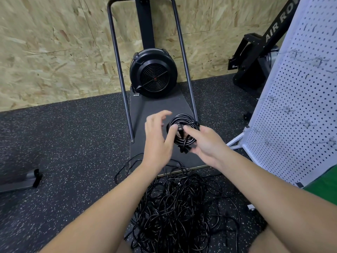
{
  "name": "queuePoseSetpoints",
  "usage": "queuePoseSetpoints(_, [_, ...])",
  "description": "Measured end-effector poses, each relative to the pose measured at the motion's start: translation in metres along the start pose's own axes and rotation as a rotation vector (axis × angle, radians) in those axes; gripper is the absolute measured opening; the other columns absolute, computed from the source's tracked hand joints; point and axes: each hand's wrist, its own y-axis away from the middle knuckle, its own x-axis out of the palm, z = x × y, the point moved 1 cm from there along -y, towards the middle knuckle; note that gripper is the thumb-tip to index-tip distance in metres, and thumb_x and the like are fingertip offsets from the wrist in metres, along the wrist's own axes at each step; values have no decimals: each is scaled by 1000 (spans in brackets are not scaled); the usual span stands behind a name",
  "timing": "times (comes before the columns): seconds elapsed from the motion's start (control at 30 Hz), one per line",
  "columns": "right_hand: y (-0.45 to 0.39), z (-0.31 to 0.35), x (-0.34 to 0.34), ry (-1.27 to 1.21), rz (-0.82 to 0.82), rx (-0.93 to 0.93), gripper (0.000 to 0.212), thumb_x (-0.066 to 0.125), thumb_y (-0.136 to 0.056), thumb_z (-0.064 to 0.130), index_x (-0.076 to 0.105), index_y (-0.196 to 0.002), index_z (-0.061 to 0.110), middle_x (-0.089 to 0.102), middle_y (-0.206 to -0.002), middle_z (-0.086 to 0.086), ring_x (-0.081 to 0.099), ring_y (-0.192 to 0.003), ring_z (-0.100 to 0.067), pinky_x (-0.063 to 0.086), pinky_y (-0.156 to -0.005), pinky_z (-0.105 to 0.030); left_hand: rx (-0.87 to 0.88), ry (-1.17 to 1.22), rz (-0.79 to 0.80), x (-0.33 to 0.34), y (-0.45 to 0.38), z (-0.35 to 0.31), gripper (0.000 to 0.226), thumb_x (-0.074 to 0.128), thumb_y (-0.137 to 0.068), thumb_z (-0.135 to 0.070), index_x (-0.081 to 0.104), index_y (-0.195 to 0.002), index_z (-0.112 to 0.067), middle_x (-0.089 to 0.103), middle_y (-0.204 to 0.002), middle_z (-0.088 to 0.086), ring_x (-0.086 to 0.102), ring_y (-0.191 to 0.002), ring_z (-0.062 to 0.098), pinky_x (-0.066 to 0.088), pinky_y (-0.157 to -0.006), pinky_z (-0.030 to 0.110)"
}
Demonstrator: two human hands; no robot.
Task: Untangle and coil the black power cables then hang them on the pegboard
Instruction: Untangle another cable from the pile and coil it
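A coiled black power cable (184, 119) is held up in front of me over the machine's dark base. My right hand (204, 143) grips the coil's lower right side, its forefinger reaching to the cable's plug end at the middle. My left hand (157, 136) pinches that plug end with the thumb against it, while its other fingers are spread and raised. A big tangled heap of black cables (178, 207) lies on the floor below my forearms. The white pegboard (299, 114) with several metal hooks stands at the right.
A black fan exercise machine (153, 73) with a grey tube frame stands ahead against the chipboard wall. A rowing machine (259, 57) sits behind the pegboard. A dark metal foot (27, 179) lies at the left on the speckled rubber floor.
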Motion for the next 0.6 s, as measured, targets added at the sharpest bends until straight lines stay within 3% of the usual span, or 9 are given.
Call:
queuePoseSetpoints(0.07, [-1,2,-3,13,-12,-25,21,69,-110,21,77,-125,8,81,-120,-15,77,-106,-30,63,-94,-55,130,-116,57,-2,0,-6,25,69,-109,-34,67,-135,-32,55,-119,-11,51,-122,18,42,-102,24])
queuePoseSetpoints(0.17, [-2,3,-6,44,-3,-44,22,69,-110,23,78,-126,10,81,-121,-13,76,-113,-31,64,-97,-53,96,-152,114,1,1,-9,35,78,-102,-41,68,-135,-35,56,-108,-15,52,-112,13,40,-93,18])
queuePoseSetpoints(0.27, [-4,1,-9,72,14,-47,24,71,-109,26,79,-123,9,80,-123,-18,76,-120,-35,64,-101,-58,48,-140,126,4,0,-5,32,82,-98,-38,67,-126,-33,55,-103,-15,53,-100,9,41,-87,20])
queuePoseSetpoints(0.4, [-6,3,-11,139,-38,-78,34,71,-109,32,77,-118,0,83,-108,-12,79,-99,-27,64,-86,-45,33,-156,115,1,-3,-4,26,81,-100,-36,57,-108,-28,58,-92,-10,56,-88,14,45,-77,25])
queuePoseSetpoints(0.6, [-8,7,-15,277,-122,-179,31,71,-107,39,85,-101,12,85,-104,-5,79,-109,-31,57,-103,-55,30,-312,114,-1,-7,-4,36,75,-104,-42,43,-102,-26,54,-89,-9,53,-80,15,44,-68,34])
